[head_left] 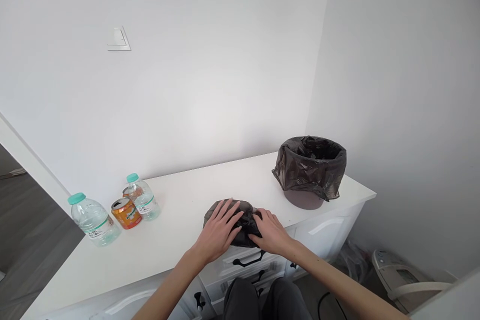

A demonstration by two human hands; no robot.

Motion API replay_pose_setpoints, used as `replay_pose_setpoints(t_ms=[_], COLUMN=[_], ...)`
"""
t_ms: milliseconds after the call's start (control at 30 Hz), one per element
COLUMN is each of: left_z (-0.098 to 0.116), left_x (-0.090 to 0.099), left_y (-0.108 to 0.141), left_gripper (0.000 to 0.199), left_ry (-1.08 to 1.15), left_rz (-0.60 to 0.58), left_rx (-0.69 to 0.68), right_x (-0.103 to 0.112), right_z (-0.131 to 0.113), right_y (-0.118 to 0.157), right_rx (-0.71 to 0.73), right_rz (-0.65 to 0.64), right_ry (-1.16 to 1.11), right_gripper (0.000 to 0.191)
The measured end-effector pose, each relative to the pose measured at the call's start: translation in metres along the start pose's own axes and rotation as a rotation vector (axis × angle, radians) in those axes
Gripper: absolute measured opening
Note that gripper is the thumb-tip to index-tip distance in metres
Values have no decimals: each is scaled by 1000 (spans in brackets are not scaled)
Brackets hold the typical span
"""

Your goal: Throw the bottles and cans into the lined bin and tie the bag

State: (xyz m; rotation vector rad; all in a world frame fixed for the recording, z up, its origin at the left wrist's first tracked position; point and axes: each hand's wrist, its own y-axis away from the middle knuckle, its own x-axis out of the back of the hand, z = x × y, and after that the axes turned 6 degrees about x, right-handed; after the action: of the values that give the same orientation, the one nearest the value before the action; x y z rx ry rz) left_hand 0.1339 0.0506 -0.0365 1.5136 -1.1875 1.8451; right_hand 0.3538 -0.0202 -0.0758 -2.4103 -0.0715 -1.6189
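Note:
A crumpled black plastic bag [244, 224] lies at the front edge of the white cabinet top. My left hand [216, 232] rests on the bag's left part, fingers spread out flat over it. On the bag's right side, my right hand [273, 232] has its fingers and thumb bent around a gathered bit of the plastic. Parts of the bag are hidden beneath both hands. To the right stands a round brown bin [304, 200], lined with another black plastic bag [313, 172] folded down over its rim.
At the left of the white cabinet top [180, 225] stand two clear bottles with green caps, one near the left edge [95, 222] and one farther back [143, 199]. An orange can [127, 214] is between them, with another can partly hidden behind. Walls border the back and right.

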Motion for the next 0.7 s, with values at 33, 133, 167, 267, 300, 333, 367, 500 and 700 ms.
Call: replay_pose_setpoints(t_ms=[33, 133, 167, 267, 300, 333, 367, 500, 700], left_z=[-3, -16, -19, -22, -21, -20, -19, -27, -72], left_x=[-8, -36, -44, -60, -62, -63, -61, -44, -37], left_y=[-1, 2, 4, 11, 13, 15, 16, 27, 66], left_gripper=[50, 52, 53, 55, 55, 55, 55, 53, 55], left_ry=[13, 56, 66, 77, 77, 79, 84, 103, 88], left_rz=[-34, -110, -118, -96, -86, -77, -68, -29, 74], left_rx=[28, 101, 113, 131, 132, 132, 129, 97, 363], right_x=[0, 4, 5, 7, 7, 6, 5, 4, 16], right_z=[2, 10, 13, 21, 24, 27, 29, 42, 60], right_y=[0, 0, 0, -1, -2, -3, -5, -18, -43], right_rx=[-3, -30, -53, -167, -200, -223, -234, -247, -332], right_rz=[-2, 24, 46, 93, 85, 60, 25, -46, 87], right_ry=[-3, -26, -37, -90, -120, -157, -193, -186, -28], right_gripper=[41, 43, 50, 68, 67, 62, 54, 25, 32])
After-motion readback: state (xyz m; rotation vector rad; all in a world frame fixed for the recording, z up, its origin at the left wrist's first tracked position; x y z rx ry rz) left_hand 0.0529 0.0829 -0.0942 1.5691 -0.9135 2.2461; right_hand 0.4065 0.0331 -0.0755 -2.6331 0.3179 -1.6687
